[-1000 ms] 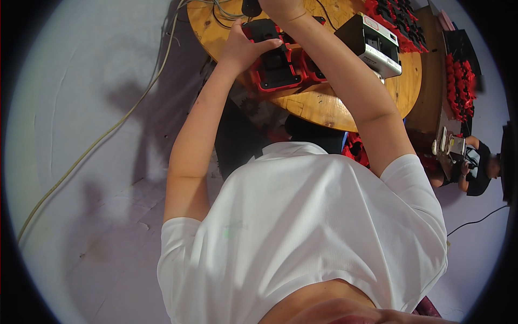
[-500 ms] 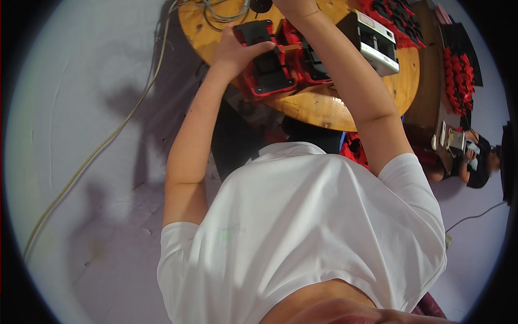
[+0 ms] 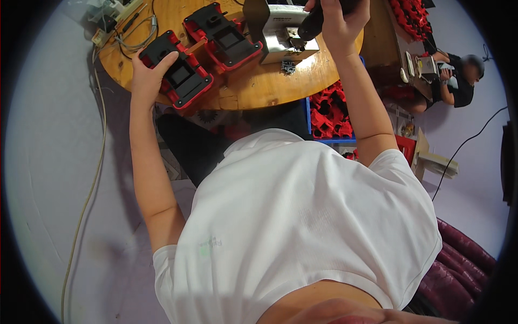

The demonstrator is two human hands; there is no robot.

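My left hand (image 3: 147, 80) grips the near-left red and black plastic housing (image 3: 186, 81), its thumb lying across the top and its fingers around the left edge. A second, matching housing (image 3: 229, 42) lies just to the right, on the wooden table. My right hand (image 3: 343, 26) is closed around a black electric screwdriver (image 3: 312, 26), whose front end points down-left at a metal screw feeder (image 3: 280, 33). Whether the tip touches the feeder, I cannot tell. Small loose screws (image 3: 288, 67) lie in a heap at the feeder's near side.
The round wooden table (image 3: 243, 99) ends just before my body. A blue crate (image 3: 309, 121) of red parts stands below its edge. Grey cables (image 3: 154, 27) and a power strip (image 3: 124, 8) are at the back left. Another person (image 3: 465, 81) sits at the far right.
My right hand has come into fuller view with the screwdriver, now beside the screw feeder. My left hand stays on the housing. The whole view has shifted, with the table appearing further left.
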